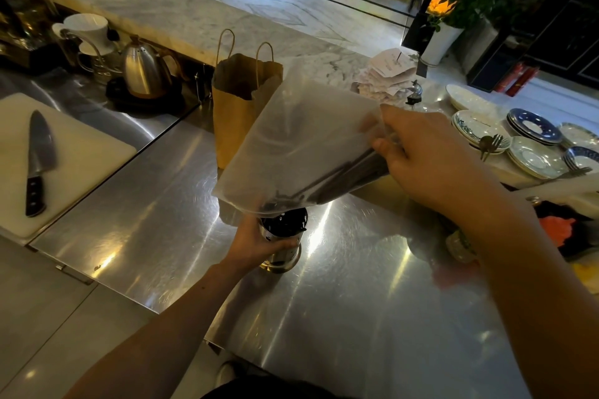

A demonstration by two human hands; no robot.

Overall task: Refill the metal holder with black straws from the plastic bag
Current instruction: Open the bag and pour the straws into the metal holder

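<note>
A round metal holder [285, 241] stands upright on the steel counter [340, 301], its dark mouth facing up. My left hand [251, 241] wraps around the holder's left side. Above it, a cloudy plastic bag [301, 139] is tilted with its lower corner touching the holder's mouth. A bundle of black straws [337, 183] shows through the bag, slanting down toward the holder. My right hand [418, 155] grips the bag's upper right end together with the straws' upper ends. The straws' lower tips are blurred behind the plastic.
A brown paper bag [238, 107] stands just behind the plastic bag. A white cutting board [81, 159] with a large knife [37, 162] lies at left, a metal kettle [142, 70] behind it. Stacked plates and saucers [531, 142] and forks sit at right, receipts beyond.
</note>
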